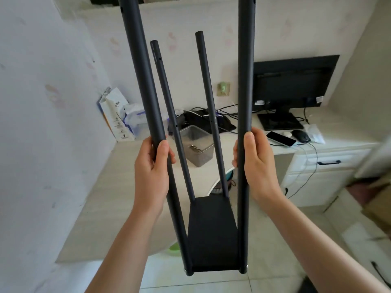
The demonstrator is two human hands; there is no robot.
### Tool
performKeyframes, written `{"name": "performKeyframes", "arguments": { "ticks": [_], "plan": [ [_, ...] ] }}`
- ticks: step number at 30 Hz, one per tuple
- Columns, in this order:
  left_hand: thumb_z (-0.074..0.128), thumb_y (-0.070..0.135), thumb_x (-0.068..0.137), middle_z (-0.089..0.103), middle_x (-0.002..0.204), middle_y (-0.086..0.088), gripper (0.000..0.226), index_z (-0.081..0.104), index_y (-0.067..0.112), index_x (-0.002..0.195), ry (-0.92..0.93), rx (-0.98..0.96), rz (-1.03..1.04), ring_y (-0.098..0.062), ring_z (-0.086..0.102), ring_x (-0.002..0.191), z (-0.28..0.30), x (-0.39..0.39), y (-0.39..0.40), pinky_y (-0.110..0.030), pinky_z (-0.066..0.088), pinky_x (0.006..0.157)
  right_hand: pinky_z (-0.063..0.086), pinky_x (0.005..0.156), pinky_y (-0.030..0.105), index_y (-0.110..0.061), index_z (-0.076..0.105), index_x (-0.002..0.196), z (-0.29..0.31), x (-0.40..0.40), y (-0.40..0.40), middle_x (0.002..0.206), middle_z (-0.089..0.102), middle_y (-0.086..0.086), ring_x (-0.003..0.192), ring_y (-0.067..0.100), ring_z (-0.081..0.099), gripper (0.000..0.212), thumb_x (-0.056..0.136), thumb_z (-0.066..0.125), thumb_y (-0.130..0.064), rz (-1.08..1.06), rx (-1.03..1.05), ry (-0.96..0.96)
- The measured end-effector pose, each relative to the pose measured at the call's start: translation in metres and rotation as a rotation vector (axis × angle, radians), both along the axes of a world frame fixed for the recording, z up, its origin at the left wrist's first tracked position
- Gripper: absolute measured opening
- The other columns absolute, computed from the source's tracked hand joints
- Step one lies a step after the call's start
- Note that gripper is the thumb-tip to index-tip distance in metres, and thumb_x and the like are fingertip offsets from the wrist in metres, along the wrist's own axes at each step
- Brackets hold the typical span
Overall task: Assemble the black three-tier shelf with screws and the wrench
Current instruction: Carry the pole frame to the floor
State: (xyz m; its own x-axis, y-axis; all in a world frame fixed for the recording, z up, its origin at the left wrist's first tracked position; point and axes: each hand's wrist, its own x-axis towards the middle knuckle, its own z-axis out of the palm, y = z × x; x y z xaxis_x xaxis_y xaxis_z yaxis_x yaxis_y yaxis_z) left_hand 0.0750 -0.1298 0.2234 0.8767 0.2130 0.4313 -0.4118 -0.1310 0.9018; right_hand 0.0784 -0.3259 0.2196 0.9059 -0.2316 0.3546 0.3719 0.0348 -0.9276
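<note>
Gripping the two near poles, your left hand [151, 166] wraps the left pole [146, 85] and your right hand [257, 163] the right pole [245, 81]. You hold the shelf frame upright before the bench [105, 187], one black shelf panel [212, 235] fixed at its bottom.

Pale wallpapered walls [53, 81] meet a light wood-grain desk [110, 187] bearing a black flat monitor [294, 81]; white drawers with black handles [330, 163] stand over glossy pale floor tiles [264, 271].
</note>
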Motion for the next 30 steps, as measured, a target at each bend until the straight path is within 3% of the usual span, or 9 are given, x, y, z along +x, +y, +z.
{"name": "performKeyframes", "arguments": {
  "ticks": [4,16,22,26,30],
  "plan": [
    [0.051,0.030,0.103,0.059,0.075,0.005,0.011,0.061,0.027,0.101,-0.005,-0.046,-0.070,-0.008,0.059,0.074,-0.002,-0.015,-0.051,-0.014,0.049,0.073,0.047,0.053,0.026,-0.027,0.057,0.102,0.002,-0.029,-0.053,0.070,0.055,-0.003,0.060,0.015,0.049,0.013,0.099,0.046,-0.033,-0.050,0.022,0.006],
    [0.053,0.028,0.103,0.057,0.072,0.005,0.009,0.062,0.025,0.101,0.088,-0.127,-0.254,-0.007,0.055,0.071,-0.029,-0.085,-0.222,-0.016,0.048,0.068,0.047,0.062,0.038,-0.003,0.049,0.108,-0.015,-0.136,-0.230,0.073,0.054,0.009,0.062,0.023,0.050,0.013,0.102,0.049,-0.015,-0.128,-0.059,0.100],
    [0.060,0.044,0.094,0.057,0.072,0.003,0.010,0.063,0.037,0.087,0.246,-0.149,-0.413,-0.010,0.054,0.070,-0.067,-0.113,-0.293,-0.031,0.045,0.076,0.055,0.065,0.029,-0.005,0.052,0.109,-0.041,-0.196,-0.298,0.077,0.062,0.006,0.065,0.017,0.059,0.015,0.101,0.052,-0.017,-0.229,-0.099,0.276],
    [0.060,0.052,0.088,0.055,0.068,0.005,0.014,0.061,0.045,0.076,0.317,-0.105,-0.523,-0.011,0.052,0.067,-0.088,-0.122,-0.332,-0.019,0.045,0.071,0.058,0.073,0.034,-0.015,0.051,0.115,-0.059,-0.232,-0.327,0.083,0.063,0.002,0.073,0.015,0.062,0.013,0.102,0.049,-0.019,-0.296,-0.095,0.370],
    [0.055,0.053,0.094,0.054,0.066,0.007,0.022,0.055,0.040,0.076,0.350,0.029,-0.658,-0.007,0.052,0.063,-0.116,-0.133,-0.362,-0.012,0.044,0.065,0.057,0.077,0.034,-0.028,0.050,0.117,-0.077,-0.265,-0.344,0.081,0.066,-0.007,0.077,0.013,0.062,0.021,0.103,0.045,-0.014,-0.436,-0.009,0.394]
  ]
}}
